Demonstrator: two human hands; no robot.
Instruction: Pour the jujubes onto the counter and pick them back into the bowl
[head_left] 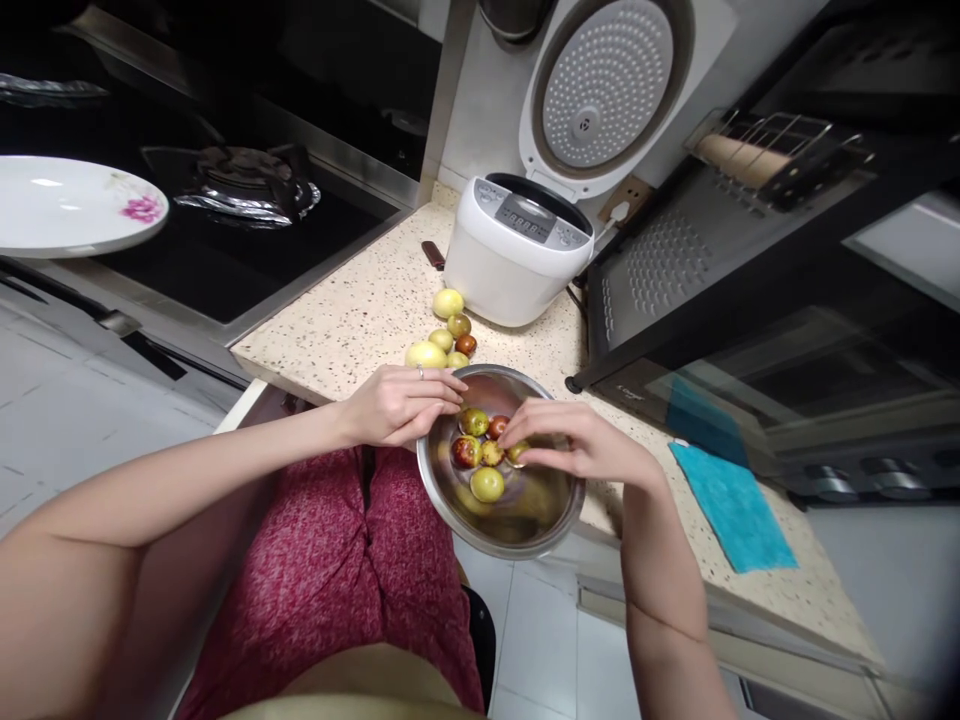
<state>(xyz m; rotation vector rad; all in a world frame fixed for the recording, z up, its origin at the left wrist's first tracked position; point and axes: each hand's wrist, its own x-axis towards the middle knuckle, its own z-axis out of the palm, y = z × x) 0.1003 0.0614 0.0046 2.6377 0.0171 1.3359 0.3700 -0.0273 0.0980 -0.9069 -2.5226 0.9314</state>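
A steel bowl (551, 505) extends past the counter's front edge, with several green and red-brown jujubes (487, 484) inside it. My left hand (401, 405), a ring on one finger, is closed on the bowl's left rim, the fingers reaching over the edge. Inside the bowl, my right hand (559, 440) has its fingers bent around a yellow-green jujube (517, 455) at the right of the group. The fingertips partly cover this fruit. More jujubes (448, 303), yellow-green and brown, lie on the counter just beyond the bowl.
Behind the fruit stands a white rice cooker (517, 250) with its lid raised. An oven (750, 330) and a turquoise cloth (735, 505) are at the right. On the left are a gas stove (247, 180) and a flowered white plate (75, 205). A brown-handled object (433, 255) lies by the cooker.
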